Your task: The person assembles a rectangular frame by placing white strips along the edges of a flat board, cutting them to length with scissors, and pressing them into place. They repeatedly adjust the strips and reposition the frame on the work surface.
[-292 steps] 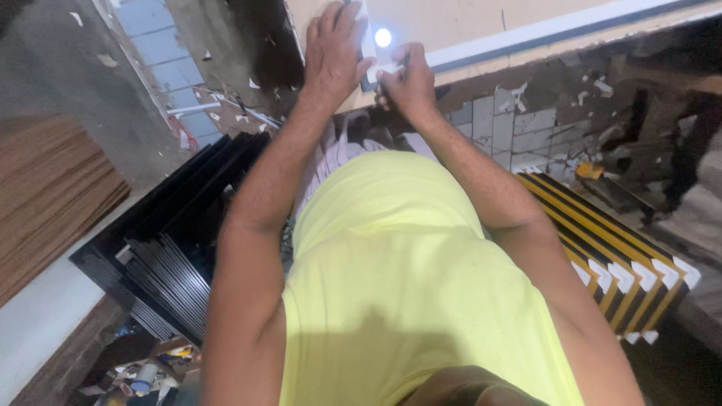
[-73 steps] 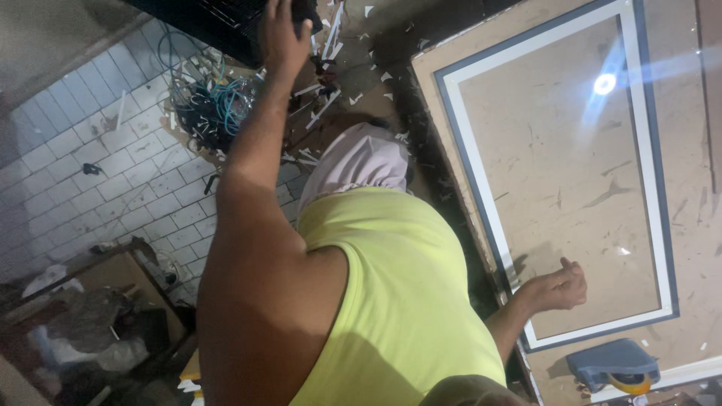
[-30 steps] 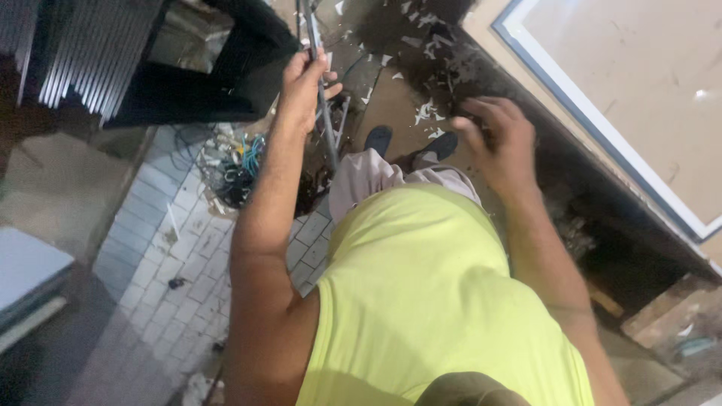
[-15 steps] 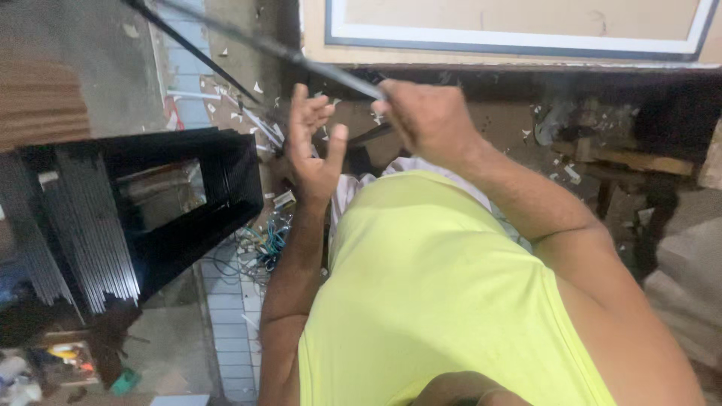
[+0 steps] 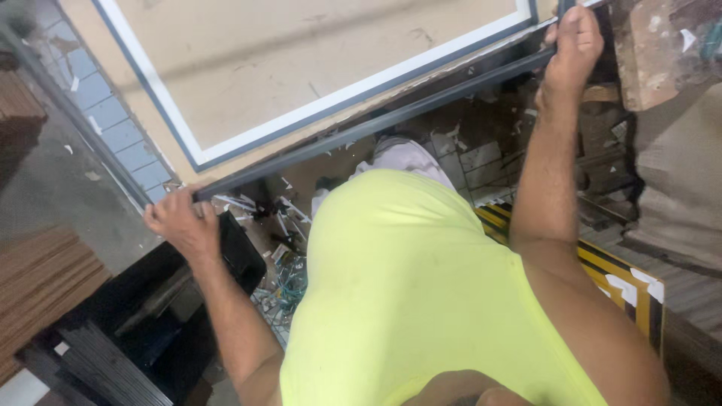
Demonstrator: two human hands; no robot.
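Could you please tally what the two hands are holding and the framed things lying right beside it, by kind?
Long dark metal bars, held by the left hand and the right hand: 1
White-framed boards on the bench: 1
Total: 2

Neon-yellow shirt (image 5: 421,301), dark grey bar (image 5: 376,124), white-and-blue-edged beige panel (image 5: 301,68), yellow-black striped board (image 5: 609,274)

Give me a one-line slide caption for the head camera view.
Both hands, left hand and right hand, hold a long dark metal bar beside a white-framed panel.
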